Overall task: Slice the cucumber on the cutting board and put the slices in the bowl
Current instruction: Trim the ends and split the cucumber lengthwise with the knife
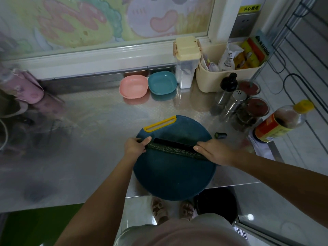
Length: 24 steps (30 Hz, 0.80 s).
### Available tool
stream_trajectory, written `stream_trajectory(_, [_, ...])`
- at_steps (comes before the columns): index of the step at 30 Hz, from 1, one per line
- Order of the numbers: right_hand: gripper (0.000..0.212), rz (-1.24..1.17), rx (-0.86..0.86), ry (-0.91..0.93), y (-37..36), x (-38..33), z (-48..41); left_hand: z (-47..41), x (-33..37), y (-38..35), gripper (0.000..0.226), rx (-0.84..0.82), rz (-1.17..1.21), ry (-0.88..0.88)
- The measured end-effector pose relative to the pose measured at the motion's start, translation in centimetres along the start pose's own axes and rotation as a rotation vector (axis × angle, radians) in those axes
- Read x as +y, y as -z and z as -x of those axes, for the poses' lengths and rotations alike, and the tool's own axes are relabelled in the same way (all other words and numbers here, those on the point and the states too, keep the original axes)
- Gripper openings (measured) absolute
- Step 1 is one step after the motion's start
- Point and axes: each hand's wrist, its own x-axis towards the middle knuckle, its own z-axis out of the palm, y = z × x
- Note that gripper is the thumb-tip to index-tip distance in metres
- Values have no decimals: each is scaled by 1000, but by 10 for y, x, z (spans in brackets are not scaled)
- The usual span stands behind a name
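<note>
light: dim, bluish cast
glare: soft sheen on steel counter
blur: left edge smeared
distortion: wide-angle bending at edges

Cucumber: long, dark green, bumpy-skinned; was laid flat, left to right, across the cutting board. Board: round, dark blue, yellow handle slot; was set overhanging the near edge of the table. Pink bowl and teal bowl were placed side by side, well behind the board.
</note>
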Motion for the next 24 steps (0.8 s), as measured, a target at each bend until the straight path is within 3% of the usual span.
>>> stream_trajectory(6, [51,155,61,-62,-22,-12,11,5,-6,-1,36,41,94,-46])
stream_trajectory(10, [94,269,75,-93,-42,-15,17,10,-7,2,37,15,163,-61])
stream_trajectory(14, [82,278,53,-108,-43,-23,19,14,-4,6,36,-52,235,-39])
stream_trajectory(18, [84,307,78,-75,-43,-27,22,14,-6,6,36,-38,245,-45])
stream_trajectory(24, [54,214,50,-158,-31,-29,16,8,-7,4,39,-23,186,-26])
